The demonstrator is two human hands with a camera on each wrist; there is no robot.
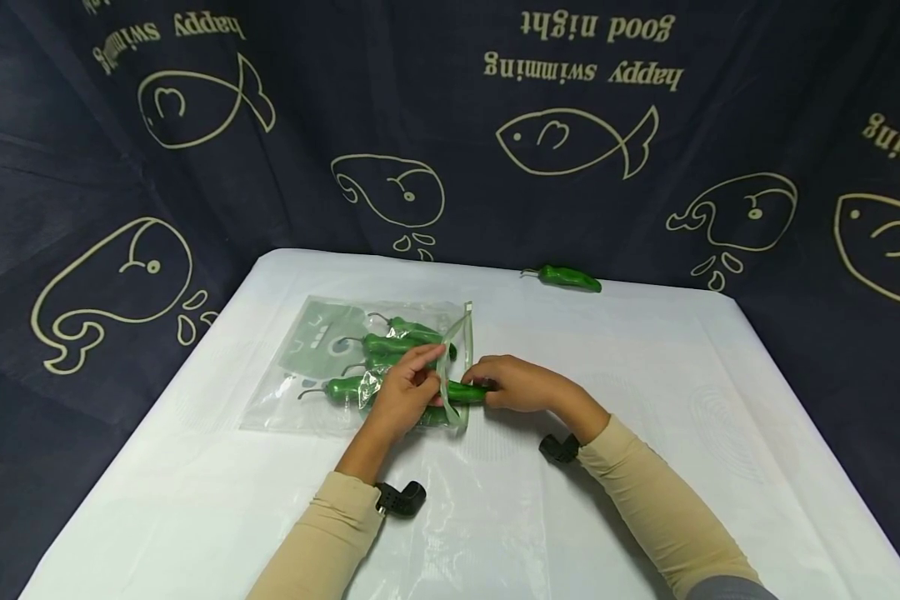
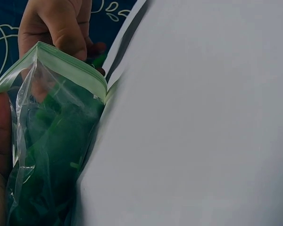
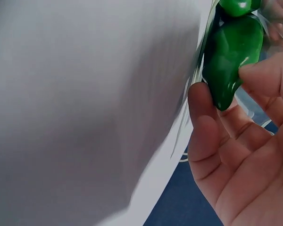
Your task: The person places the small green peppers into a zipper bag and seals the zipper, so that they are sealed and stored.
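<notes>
A clear zip bag [image 1: 270, 407] with a pale green printed panel lies flat on the table, its mouth towards the right. Inside are several green peppers [image 1: 345, 388], stems pointing left. My left hand [image 1: 403, 398] holds the bag's mouth open at the pale green zip strip [image 2: 75, 73]. At that opening, my right hand [image 1: 523, 385] pinches the tip of a green pepper [image 3: 233, 52] between thumb and fingers. This pepper [image 1: 467, 392] is partly inside the bag; the left hand and bag edge hide its other end.
Another green pepper [image 1: 570, 278] lies at the far edge of the white table [image 1: 645, 367]. Behind the table hangs a dark cloth [image 1: 450, 100] with fish drawings. Black wrist cameras [image 1: 402, 498] are worn on both wrists.
</notes>
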